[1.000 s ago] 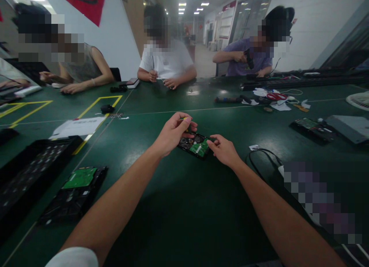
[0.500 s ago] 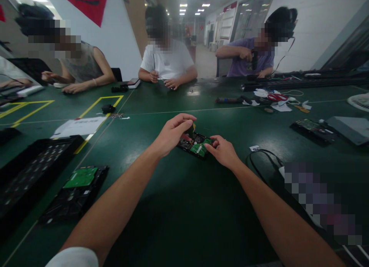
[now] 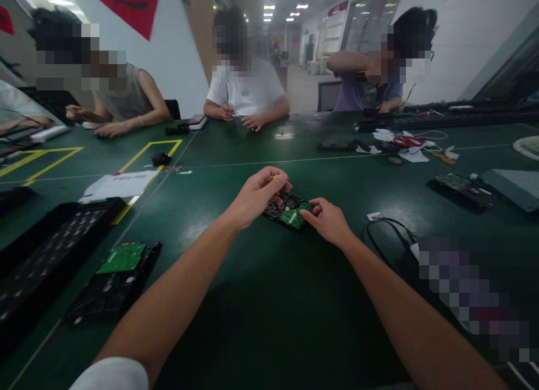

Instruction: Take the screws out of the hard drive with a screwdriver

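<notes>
A black hard drive [image 3: 288, 211] with a green circuit board on top lies on the green table [image 3: 261, 300] in front of me. My left hand [image 3: 257, 195] is closed round a small yellow-tipped tool, its fingers curled above the drive's far left corner. My right hand [image 3: 329, 221] grips the drive's right edge with pinched fingers, holding it against the table.
A second hard drive [image 3: 115, 277] and a black slotted tray [image 3: 37, 255] lie at the left. A black cable [image 3: 385, 232] curls at the right, with another drive [image 3: 461, 189] beyond. Three people sit along the far side; papers and scissors [image 3: 404, 141] lie there.
My left hand has shifted slightly over the drive's corner, still closed on the tool. The far right person has raised an arm. My right hand stays on the drive's edge.
</notes>
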`<move>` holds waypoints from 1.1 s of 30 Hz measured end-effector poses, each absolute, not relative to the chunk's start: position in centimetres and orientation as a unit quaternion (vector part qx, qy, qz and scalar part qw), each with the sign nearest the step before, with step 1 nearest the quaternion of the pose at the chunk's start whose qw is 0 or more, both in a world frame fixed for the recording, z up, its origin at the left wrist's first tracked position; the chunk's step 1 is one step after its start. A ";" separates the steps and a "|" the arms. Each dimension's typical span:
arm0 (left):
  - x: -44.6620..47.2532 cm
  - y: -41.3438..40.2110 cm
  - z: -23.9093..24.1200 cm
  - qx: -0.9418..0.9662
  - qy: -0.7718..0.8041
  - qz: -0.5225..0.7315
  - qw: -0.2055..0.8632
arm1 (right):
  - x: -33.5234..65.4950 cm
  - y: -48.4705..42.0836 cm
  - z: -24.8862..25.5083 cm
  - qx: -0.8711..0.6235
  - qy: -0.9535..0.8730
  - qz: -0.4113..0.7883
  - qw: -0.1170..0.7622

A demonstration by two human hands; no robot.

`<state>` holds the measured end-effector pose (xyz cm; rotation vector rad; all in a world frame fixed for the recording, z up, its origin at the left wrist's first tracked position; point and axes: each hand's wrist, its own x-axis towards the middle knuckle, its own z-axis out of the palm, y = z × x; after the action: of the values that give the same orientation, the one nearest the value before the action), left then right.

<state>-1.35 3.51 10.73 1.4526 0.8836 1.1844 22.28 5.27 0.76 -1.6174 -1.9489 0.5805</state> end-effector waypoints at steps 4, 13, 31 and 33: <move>-1.5 3.4 10.7 0.635 0.380 0.479 0.472 | 22.2 5.2 0.8 -0.599 -0.722 0.218 0.271; -1.7 3.7 10.5 0.630 0.401 0.494 0.446 | 22.3 5.1 0.8 -0.588 -0.716 0.243 0.287; -1.4 3.4 10.7 0.595 0.375 0.508 0.497 | 22.3 5.3 0.3 -0.591 -0.703 0.254 0.303; -1.4 3.4 10.7 0.609 0.380 0.503 0.482 | 22.3 5.3 0.4 -0.590 -0.703 0.251 0.307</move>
<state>-1.36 3.44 10.66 1.4843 0.9266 1.2258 22.27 5.29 0.38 -1.5606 -1.8610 0.6649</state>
